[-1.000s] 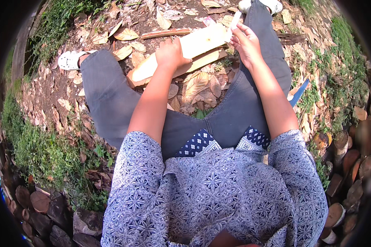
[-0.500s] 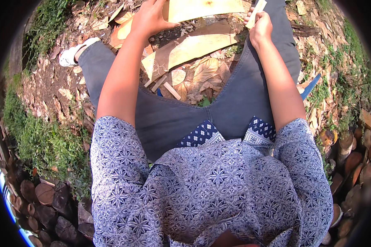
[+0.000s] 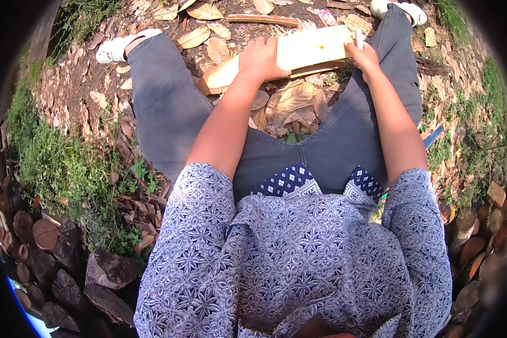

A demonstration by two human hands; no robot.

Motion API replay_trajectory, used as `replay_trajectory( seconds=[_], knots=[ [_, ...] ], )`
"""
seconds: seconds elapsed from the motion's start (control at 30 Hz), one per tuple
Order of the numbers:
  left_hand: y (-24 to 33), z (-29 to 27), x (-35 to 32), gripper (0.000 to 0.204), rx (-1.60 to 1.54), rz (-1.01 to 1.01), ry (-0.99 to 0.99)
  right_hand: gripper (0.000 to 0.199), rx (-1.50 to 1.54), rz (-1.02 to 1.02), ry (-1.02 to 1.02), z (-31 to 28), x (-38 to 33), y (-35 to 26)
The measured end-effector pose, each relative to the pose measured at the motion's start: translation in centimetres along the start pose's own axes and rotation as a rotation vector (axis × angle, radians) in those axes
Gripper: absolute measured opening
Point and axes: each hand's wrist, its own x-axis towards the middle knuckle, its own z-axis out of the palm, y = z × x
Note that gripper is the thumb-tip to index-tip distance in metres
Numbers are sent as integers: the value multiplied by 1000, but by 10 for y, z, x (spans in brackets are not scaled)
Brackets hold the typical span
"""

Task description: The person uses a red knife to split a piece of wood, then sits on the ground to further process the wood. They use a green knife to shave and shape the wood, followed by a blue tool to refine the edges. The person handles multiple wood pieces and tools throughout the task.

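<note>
I see the left hand [image 3: 260, 59] clamped over the near edge of a pale board [image 3: 298, 53], fingers curled on it; the board lies across the gap between the knees, above the leaf litter. The right hand [image 3: 365, 56] grips the board's right end, fingers closed, with a thin pale stick [image 3: 359, 38] rising from the fist; what it is I cannot tell. Risk, in my judgement: the board is braced only by the hands and could slip or pivot, and its raw edges could splinter the palms. A second plank [image 3: 222, 76] lies beneath it. Ground is bare soil with dry leaves [image 3: 293, 104], uneven; grass [image 3: 67, 169] to the left, stacked logs [image 3: 56, 253] behind, a blue tool [image 3: 434, 137] beside the right thigh.
</note>
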Motion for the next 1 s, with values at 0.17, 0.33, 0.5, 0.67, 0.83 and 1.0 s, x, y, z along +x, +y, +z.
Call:
replay_trajectory(
  seconds=[0.17,0.33,0.5,0.67,0.83,1.0],
  knots=[
    [-6,7,-19,98,76,-145,-155,47,-431,-175,-121,20,-9,-15],
    [-5,18,-17,103,189,-241,-256,42,-324,-156,-163,37,-13,-4],
    [8,30,-15,109,213,-145,-171,38,-91,-289,-154,46,-31,3],
    [30,40,-4,103,29,-12,-31,36,-76,-326,-111,52,-28,19],
    [49,47,0,92,-8,47,14,31,-168,-417,69,62,-35,18],
    [58,56,-2,83,-63,79,68,41,-159,-445,55,61,-45,9]
  ],
)
